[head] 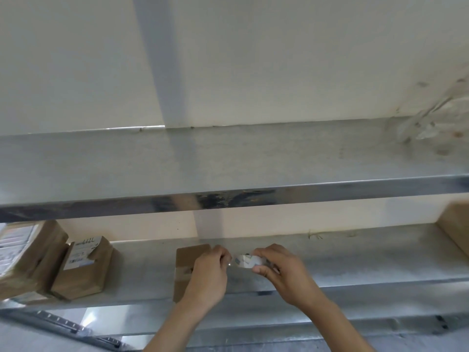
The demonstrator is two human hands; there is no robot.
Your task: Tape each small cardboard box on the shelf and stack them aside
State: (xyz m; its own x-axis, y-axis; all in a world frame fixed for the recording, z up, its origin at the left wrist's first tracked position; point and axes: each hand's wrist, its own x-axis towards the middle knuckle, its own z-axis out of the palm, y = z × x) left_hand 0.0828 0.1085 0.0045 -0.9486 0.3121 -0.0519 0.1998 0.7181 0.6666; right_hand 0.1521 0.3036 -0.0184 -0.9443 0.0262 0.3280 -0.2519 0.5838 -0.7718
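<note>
**Tape end being peeled beside the box**

Far left on the steel shelf [355, 260], a stack [28, 257] of brown cartons leans, the top one bearing a white printed label; a smaller labelled carton [83, 268] stands just beside it, tilted. These look like finished ones set aside, though that is a guess.

Middle now: the box [189, 262] sits near the shelf's front edge, plain brown card with crisp corners. It is partly hidden by the left hand [208, 273], whose fingers are curled and pinch at what seems to be the loose tape end; whether the hand touches the box, I cannot tell. The box should be light and fairly stiff, easy to crush at the flaps, so hold it by its side walls.

Just right, the tape roll [245, 261], a small ring, glossy and clear with a white printed core, is gripped between thumb and fingers of the right hand [279, 270]. Tape like that is thin, sticky and prone to folding on itself, so keep it taut.

Far right, another brown carton [454, 224] shows at the frame edge. Above, a second steel shelf, scuffed and bare.
</note>
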